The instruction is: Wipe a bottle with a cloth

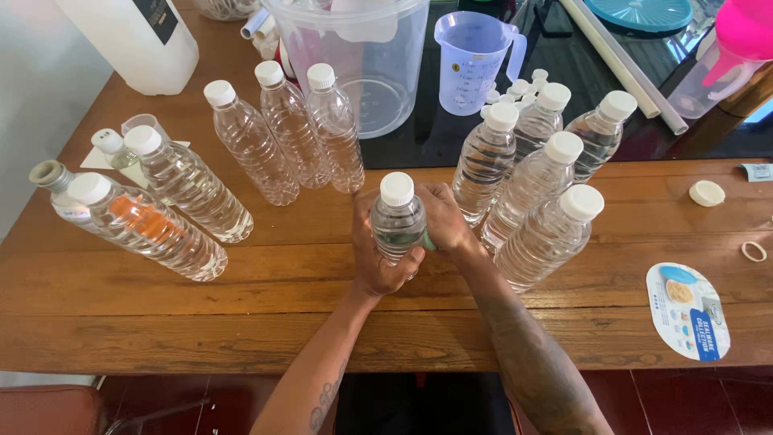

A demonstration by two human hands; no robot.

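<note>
Bottle [398,217], clear with a white cap, stands near the table's [241,322] front edge, fingers [409,264] of the left hand [378,258] clamped round it, the right hand [443,219] closed on its far side. Capped bottles [527,185] cluster just right; others [290,133] stand toward the left edge. One loose cap [707,192] lies well right.

Both forearms are bare with no sleeves in sight, each marked with dark tattoos, the left hand [378,262] wears a thin ring on one finger, and the right hand [445,221] shows none.
</note>
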